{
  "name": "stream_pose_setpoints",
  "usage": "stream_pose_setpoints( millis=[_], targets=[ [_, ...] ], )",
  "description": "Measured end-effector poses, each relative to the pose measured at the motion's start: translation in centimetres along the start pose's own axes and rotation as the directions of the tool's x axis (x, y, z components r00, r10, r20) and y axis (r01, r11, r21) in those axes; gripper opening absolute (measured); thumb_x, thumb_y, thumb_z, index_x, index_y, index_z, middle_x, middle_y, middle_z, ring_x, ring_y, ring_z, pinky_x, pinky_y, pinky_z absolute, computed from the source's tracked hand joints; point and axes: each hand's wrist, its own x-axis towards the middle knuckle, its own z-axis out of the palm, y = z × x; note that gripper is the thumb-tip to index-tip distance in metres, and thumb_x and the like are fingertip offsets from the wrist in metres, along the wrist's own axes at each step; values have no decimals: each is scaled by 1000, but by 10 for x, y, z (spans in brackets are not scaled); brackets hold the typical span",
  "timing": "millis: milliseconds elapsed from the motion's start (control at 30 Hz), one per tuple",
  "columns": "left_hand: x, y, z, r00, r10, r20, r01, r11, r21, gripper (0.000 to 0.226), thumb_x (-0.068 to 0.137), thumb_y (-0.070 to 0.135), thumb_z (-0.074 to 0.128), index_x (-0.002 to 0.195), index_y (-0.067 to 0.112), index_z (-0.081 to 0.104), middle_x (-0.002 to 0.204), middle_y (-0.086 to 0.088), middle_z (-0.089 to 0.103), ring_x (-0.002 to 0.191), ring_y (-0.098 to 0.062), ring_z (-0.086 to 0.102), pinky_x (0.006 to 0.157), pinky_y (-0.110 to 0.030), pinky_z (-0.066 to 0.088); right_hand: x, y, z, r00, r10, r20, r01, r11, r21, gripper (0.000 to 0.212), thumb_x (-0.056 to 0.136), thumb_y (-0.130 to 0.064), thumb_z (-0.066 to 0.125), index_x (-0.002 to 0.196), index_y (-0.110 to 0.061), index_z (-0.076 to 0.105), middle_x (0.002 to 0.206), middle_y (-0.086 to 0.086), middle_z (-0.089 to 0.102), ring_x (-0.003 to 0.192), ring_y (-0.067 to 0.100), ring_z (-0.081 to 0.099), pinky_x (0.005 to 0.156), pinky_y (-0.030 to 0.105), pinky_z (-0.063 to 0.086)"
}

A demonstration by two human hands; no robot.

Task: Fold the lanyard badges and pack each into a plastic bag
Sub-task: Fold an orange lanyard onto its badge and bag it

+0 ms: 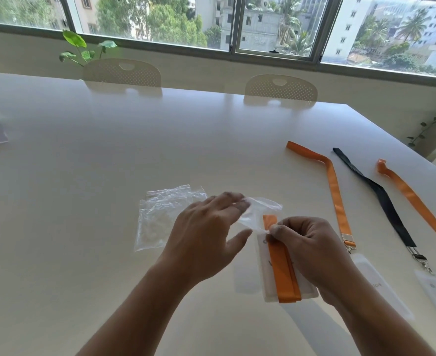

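Head view, and both hands are busy just below centre, over the glossy white table (pixel 109 163). The left hand (pixel 206 237) is spread wide, fingers straight and apart, with its fingertips against a small clear plastic zip bag (pixel 259 210) held up at one o'clock from its palm. The motion blur there hides how the bag's mouth lies. Across at three o'clock, the right hand (pixel 314 250) is curled tight. It grips a white rectangular card badge (pixel 268 281) with a folded orange ribbon strap (pixel 284 273) laid lengthwise over it, thumb tip right at the bag's lower lip. The top of the strap pokes up towards the bag, while the badge itself is outside it.

At nine o'clock from the hands lies a loose pile of clear plastic bags (pixel 157 219), flat on the table. Out at two o'clock, three lanyards lie stretched side by side: a long orange ribbon lanyard (pixel 332 183) clipped to a frosted badge holder (pixel 376 286), a black ribbon lanyard (pixel 383 201), and a second orange lanyard (pixel 422 206) running off the right edge.

At twelve o'clock, two cream perforated chairs (pixel 122 73) are tucked in beneath the window.
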Motion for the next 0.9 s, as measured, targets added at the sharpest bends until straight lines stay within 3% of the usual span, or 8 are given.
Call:
stream_pose_setpoints(
  millis=[100, 200, 367, 433, 567, 700, 800, 900],
  targets=[
    [0, 0, -4, 997, -48, -64, 45, 998, -51, 49, 83, 48, 69, 125, 23, 66, 128, 13, 63, 105, -10, 67, 82, -24, 49, -3, 1, 0, 999, 21, 40, -19, 998, -53, 20, 88, -30, 65, 70, -33, 73, 68, -14, 71, 58, 0, 65, 48, 16, 46],
    [1, 0, -4, 995, -40, -88, 32, 996, -81, 48, 81, 47, 71, 123, 23, 68, 127, 15, 64, 100, -9, 68, 79, -23, 50, -5, 0, 1, 998, 22, 64, -17, 997, -77, 19, 88, -32, 65, 71, -35, 73, 67, -15, 71, 60, -1, 66, 46, 13, 45],
    [0, -3, -8, 992, -57, -116, 40, 989, -145, 49, 79, 50, 73, 123, 29, 66, 123, 20, 63, 96, -5, 66, 73, -28, 57, -7, -5, -10, 995, -20, 94, 20, 1000, 0, 15, 72, -54, 71, 75, -40, 74, 73, -19, 72, 69, -3, 68, 51, 16, 49],
    [0, -5, -9, 991, -69, -116, 49, 984, -170, 49, 78, 53, 73, 121, 30, 67, 122, 22, 63, 94, -3, 66, 72, -31, 58, -8, -10, -19, 995, -40, 90, 40, 999, 9, 9, 80, -36, 72, 77, -43, 75, 78, -22, 72, 73, -3, 67, 58, 20, 50],
    [-1, -6, -10, 991, -90, -98, 66, 974, -219, 51, 74, 58, 73, 119, 34, 68, 120, 25, 62, 88, 0, 65, 69, -32, 57, -9, -22, -41, 974, -223, -36, 225, 974, 41, 39, 84, -2, 65, 80, -39, 78, 78, -18, 74, 68, 6, 70, 57, 16, 57],
    [0, -7, -11, 991, -90, -94, 62, 961, -269, 49, 72, 61, 73, 113, 34, 70, 116, 26, 63, 83, 3, 63, 67, -29, 56, -2, -39, -54, 853, -503, -141, 519, 845, 127, 26, 82, -6, 69, 92, -28, 76, 62, -17, 66, 48, 0, 54, 57, 6, 45],
    [0, -7, -11, 993, -80, -88, 51, 956, -289, 47, 71, 62, 74, 108, 33, 70, 110, 27, 63, 79, 3, 61, 65, -27, 53, 10, -56, -48, 788, -591, -171, 615, 748, 251, 28, 76, -8, 68, 97, -26, 71, 83, -13, 69, 64, 2, 60, 62, 15, 49],
    [1, -7, -12, 996, -61, -71, 39, 958, -283, 46, 71, 65, 74, 106, 34, 71, 95, 33, 57, 72, 5, 57, 60, -20, 46, 21, -69, -32, 754, -637, -162, 649, 682, 338, 47, 78, 6, 63, 110, -29, 61, 100, -5, 67, 83, 13, 65, 70, 31, 55]
  ],
)
